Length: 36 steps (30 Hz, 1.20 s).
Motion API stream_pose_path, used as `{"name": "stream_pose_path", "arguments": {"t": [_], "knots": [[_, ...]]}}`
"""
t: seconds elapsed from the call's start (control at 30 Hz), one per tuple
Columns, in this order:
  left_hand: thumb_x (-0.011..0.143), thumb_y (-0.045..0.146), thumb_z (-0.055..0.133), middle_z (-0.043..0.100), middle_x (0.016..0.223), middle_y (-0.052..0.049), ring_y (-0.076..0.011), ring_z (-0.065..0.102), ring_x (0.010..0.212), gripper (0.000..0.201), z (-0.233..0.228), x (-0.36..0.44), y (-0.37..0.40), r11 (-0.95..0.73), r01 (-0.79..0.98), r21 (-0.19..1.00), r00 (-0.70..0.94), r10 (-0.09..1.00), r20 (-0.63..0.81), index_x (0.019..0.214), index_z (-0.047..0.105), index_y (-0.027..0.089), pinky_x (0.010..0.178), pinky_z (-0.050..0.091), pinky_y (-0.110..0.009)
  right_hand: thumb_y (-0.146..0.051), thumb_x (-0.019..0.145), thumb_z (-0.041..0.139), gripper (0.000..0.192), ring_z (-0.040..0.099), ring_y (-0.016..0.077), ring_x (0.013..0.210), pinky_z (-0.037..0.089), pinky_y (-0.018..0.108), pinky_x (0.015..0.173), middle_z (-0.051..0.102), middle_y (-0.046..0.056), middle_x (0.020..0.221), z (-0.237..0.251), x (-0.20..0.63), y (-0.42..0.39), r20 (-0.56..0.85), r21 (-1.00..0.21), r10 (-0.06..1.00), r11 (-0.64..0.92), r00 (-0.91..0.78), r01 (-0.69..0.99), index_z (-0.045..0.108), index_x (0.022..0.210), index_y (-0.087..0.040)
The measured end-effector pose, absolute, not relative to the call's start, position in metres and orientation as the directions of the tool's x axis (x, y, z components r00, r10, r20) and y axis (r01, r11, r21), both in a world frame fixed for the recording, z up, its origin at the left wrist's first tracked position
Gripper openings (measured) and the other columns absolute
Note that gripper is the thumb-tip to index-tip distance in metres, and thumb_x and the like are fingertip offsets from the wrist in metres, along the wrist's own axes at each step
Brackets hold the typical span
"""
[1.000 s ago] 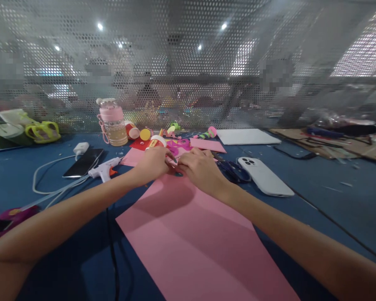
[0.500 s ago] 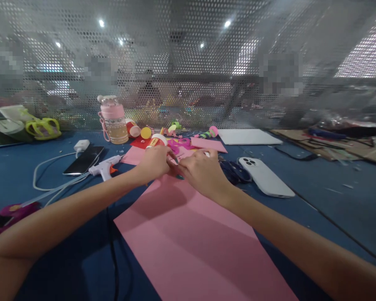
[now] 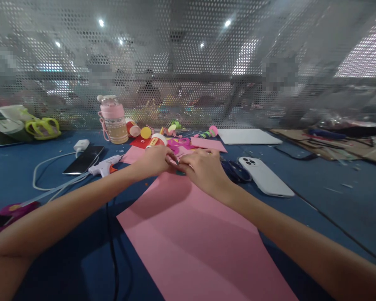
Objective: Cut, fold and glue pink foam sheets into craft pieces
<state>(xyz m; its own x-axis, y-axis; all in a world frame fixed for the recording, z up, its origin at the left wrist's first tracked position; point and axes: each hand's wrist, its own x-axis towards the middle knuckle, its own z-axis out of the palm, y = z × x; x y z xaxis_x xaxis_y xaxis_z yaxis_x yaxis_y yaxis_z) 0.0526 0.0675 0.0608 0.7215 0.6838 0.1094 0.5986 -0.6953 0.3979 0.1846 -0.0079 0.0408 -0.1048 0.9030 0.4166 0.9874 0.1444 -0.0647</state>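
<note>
Counting what's on the desk: two bare hands, one big pink paper sheet (image 3: 194,242), two phones, one glue gun and one bottle. The left hand (image 3: 152,161) and right hand (image 3: 203,169) meet fingertip to fingertip at the far edge of the big pink sheet, which lies flat right in front of the person, and both look pinched onto something tiny between them, honestly too small to make out. The white phone lying face down (image 3: 265,176) is just right of the right hand, the black phone with a white charger cable (image 3: 83,160) sits off to the left, next to the white hot glue gun (image 3: 105,166). Behind the hands there's a pile of red, magenta and pink paper scraps (image 3: 178,144) I can't count, partly hidden by the fingers, plus a pink-lidded clear water bottle (image 3: 113,120). Everything sits on a blue felt-covered tabletop (image 3: 316,184), with a perforated metal screen (image 3: 188,62) at the back; the room beyond it is just a blur.
</note>
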Motion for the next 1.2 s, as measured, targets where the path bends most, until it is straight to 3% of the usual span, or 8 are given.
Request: {"name": "stream_pose_path", "arguments": {"t": [0.33, 0.5, 0.63, 0.77, 0.93, 1.03, 1.2], "knots": [[0.051, 0.018, 0.068, 0.067, 0.065, -0.003, -0.0161, 0.061, 0.063, 0.031, 0.058, 0.056, 0.063, -0.578, 0.642, 0.504, 0.648, 0.76, 0.047, 0.081, 0.064, 0.013, 0.05, 0.039, -0.02, -0.02, 0.085, 0.044, 0.021, 0.05, 0.0207, 0.084, 0.019, 0.033, 0.066, 0.067, 0.004, 0.082, 0.044, 0.184, -0.008, 0.317, 0.082, 0.923, 0.202, -0.217, 0.976, 0.065, 0.081, -0.022], [0.052, 0.016, 0.068, 0.066, 0.065, -0.003, -0.015, 0.06, 0.063, 0.026, 0.057, 0.055, 0.066, -0.55, 0.568, 0.612, 0.678, 0.734, 0.031, 0.078, 0.064, 0.012, 0.05, 0.039, -0.019, -0.025, 0.084, 0.046, 0.019, 0.051, 0.0214, 0.086, 0.02, 0.033, 0.067, 0.066, 0.005, 0.081, 0.043, 0.186, -0.006, 0.354, 0.026, 0.919, 0.177, -0.175, 0.984, 0.065, 0.08, -0.022], [0.058, 0.014, 0.059, 0.065, 0.064, 0.0, -0.0121, 0.058, 0.06, 0.023, 0.06, 0.052, 0.072, -0.481, 0.524, 0.703, 0.719, 0.692, -0.062, 0.08, 0.065, 0.014, 0.049, 0.039, -0.018, -0.029, 0.083, 0.049, 0.018, 0.052, 0.0206, 0.087, 0.02, 0.033, 0.07, 0.066, 0.004, 0.081, 0.042, 0.189, -0.005, 0.391, -0.031, 0.911, 0.156, -0.131, 0.987, 0.066, 0.08, -0.024], [0.057, 0.016, 0.058, 0.064, 0.062, 0.0, -0.0119, 0.057, 0.057, 0.029, 0.061, 0.05, 0.076, -0.527, 0.545, 0.652, 0.742, 0.666, -0.082, 0.085, 0.065, 0.014, 0.05, 0.039, -0.018, -0.031, 0.082, 0.051, 0.018, 0.052, 0.0193, 0.085, 0.021, 0.033, 0.071, 0.066, 0.002, 0.076, 0.041, 0.191, -0.005, 0.412, -0.088, 0.901, 0.192, -0.139, 0.978, 0.066, 0.077, -0.023], [0.059, 0.018, 0.057, 0.066, 0.063, -0.002, -0.0155, 0.06, 0.063, 0.026, 0.06, 0.051, 0.073, -0.639, 0.561, 0.526, 0.749, 0.663, 0.008, 0.083, 0.067, 0.014, 0.051, 0.038, -0.02, -0.031, 0.082, 0.051, 0.019, 0.053, 0.0182, 0.083, 0.021, 0.032, 0.071, 0.066, 0.001, 0.075, 0.042, 0.191, -0.005, 0.395, -0.14, 0.909, 0.198, -0.129, 0.97, 0.066, 0.076, -0.022], [0.06, 0.018, 0.059, 0.068, 0.07, -0.004, -0.0176, 0.061, 0.069, 0.026, 0.062, 0.052, 0.069, -0.663, 0.563, 0.493, 0.743, 0.668, 0.05, 0.084, 0.067, 0.013, 0.054, 0.039, -0.021, -0.031, 0.085, 0.046, 0.024, 0.054, 0.0189, 0.083, 0.022, 0.031, 0.068, 0.066, 0.003, 0.074, 0.045, 0.19, -0.007, 0.352, -0.089, 0.923, 0.2, -0.157, 0.976, 0.065, 0.073, -0.02], [0.057, 0.016, 0.063, 0.068, 0.072, -0.004, -0.0169, 0.062, 0.068, 0.031, 0.063, 0.053, 0.065, -0.646, 0.545, 0.534, 0.751, 0.659, 0.031, 0.088, 0.066, 0.012, 0.055, 0.041, -0.021, -0.024, 0.085, 0.043, 0.025, 0.053, 0.0219, 0.084, 0.02, 0.031, 0.062, 0.065, 0.006, 0.075, 0.047, 0.189, -0.01, 0.302, 0.037, 0.937, 0.175, -0.178, 0.984, 0.066, 0.076, -0.02]]}}
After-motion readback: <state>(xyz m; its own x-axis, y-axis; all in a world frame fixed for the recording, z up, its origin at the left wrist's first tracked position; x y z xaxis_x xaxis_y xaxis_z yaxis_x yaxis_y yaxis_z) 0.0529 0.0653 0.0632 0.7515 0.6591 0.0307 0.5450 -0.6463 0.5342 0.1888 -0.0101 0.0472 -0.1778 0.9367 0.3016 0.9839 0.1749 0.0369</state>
